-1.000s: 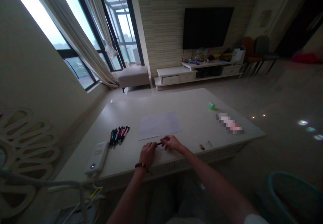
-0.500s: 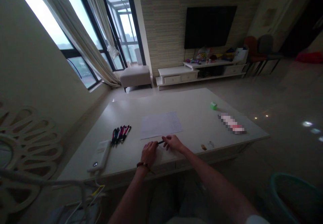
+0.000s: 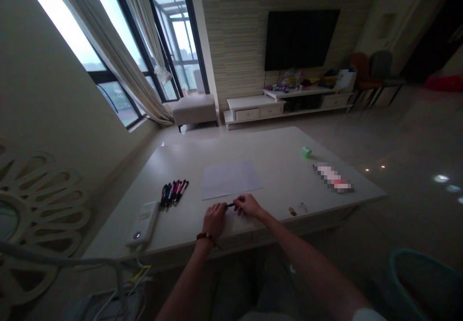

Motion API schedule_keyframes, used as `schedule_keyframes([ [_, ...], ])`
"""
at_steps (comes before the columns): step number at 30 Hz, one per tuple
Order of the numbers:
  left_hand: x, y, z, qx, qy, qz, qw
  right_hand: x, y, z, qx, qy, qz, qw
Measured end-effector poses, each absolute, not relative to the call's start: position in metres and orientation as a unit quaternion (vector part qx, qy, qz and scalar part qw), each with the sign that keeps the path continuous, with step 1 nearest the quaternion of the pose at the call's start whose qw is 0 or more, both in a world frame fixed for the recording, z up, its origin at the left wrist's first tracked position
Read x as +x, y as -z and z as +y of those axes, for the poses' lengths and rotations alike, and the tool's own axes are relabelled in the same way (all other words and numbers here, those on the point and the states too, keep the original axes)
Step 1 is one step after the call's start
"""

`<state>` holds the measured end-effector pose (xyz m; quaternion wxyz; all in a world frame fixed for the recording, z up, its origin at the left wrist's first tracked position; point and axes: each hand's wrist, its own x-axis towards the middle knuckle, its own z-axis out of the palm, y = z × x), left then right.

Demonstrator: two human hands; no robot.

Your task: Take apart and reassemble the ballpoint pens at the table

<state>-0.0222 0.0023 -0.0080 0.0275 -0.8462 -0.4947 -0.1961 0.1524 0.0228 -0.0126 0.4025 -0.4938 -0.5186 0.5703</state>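
Both my hands meet near the front edge of the white table [image 3: 275,152]. Between them runs a short dark pen [image 3: 230,205], lying nearly level. My left hand [image 3: 214,217] is closed round its left end, and my right hand [image 3: 248,206] pinches its right end with thumb and fingers. Most of the pen is hidden by the fingers. Just beyond the hands lies a white sheet of paper [image 3: 231,180] with faint print on its right side. To the left, several pens [image 3: 173,194] lie side by side in a row.
A white box-like device [image 3: 143,224] with a cable sits at the table's left front. On the right are a green-and-white cube [image 3: 306,152], a blurred-out flat item [image 3: 333,177] and a small brown-yellow piece [image 3: 292,211]. A teal tub [image 3: 398,272] stands on the floor.
The right hand has shifted very slightly, and a little less of the pen shows between the hands. Both hands keep their hold; the other things stay in place.
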Motion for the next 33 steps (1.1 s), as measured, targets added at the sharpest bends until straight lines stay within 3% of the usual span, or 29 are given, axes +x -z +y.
schedule_keyframes([
  [5, -0.023, 0.005, 0.001, -0.845, 0.175, -0.504, 0.031, 0.166, 0.012, 0.026, -0.481, -0.514, -0.529, 0.474],
  [18, -0.02, -0.005, -0.005, -0.83, 0.13, -0.54, 0.05, 0.17, -0.002, 0.02, -0.474, -0.513, -0.54, 0.469],
  [26, -0.02, -0.004, -0.003, -0.824, 0.147, -0.546, 0.039, 0.247, 0.01, 0.015, -0.567, -0.437, -0.479, 0.509],
  [33, -0.02, -0.003, -0.002, -0.817, 0.155, -0.555, 0.031, 0.217, 0.027, 0.028, -0.57, -0.36, -0.551, 0.491],
])
